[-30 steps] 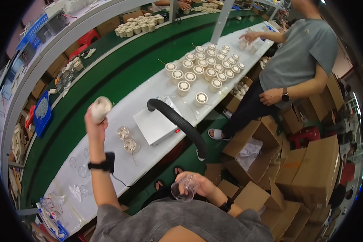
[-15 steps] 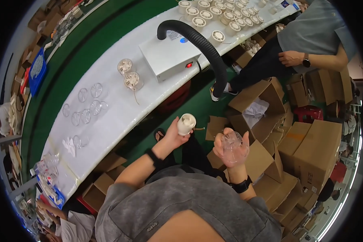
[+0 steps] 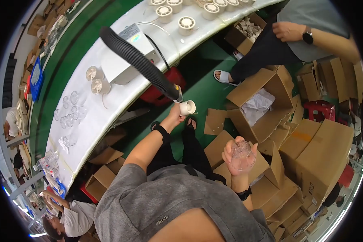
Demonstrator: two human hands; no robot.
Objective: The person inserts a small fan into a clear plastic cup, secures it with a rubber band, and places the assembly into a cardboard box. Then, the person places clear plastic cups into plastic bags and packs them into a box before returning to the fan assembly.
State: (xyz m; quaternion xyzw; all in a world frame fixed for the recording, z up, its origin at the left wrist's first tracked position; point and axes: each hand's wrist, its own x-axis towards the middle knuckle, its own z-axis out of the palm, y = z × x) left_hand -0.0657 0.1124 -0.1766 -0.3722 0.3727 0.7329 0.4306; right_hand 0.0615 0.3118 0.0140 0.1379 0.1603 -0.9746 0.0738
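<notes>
Presently: left hand (image 3: 175, 115) grasping a white cup (image 3: 187, 107), its open mouth turned toward the nozzle (image 3: 177, 98) of the black hose (image 3: 139, 60); cup and nozzle just beside each other, contact not discernible. Right hand (image 3: 237, 155) cupped closed around a clear shell (image 3: 241, 154), held low over the cartons (image 3: 266, 109), well apart from the hose. Hose runs from a white box (image 3: 123, 68) on the long bench (image 3: 109, 109). Handling, by judgement: keep the cup's mouth square to the nozzle and steady, grip firm on the wall, not over the opening; hold the clear shell lightly, since it looks thin and may crack.
</notes>
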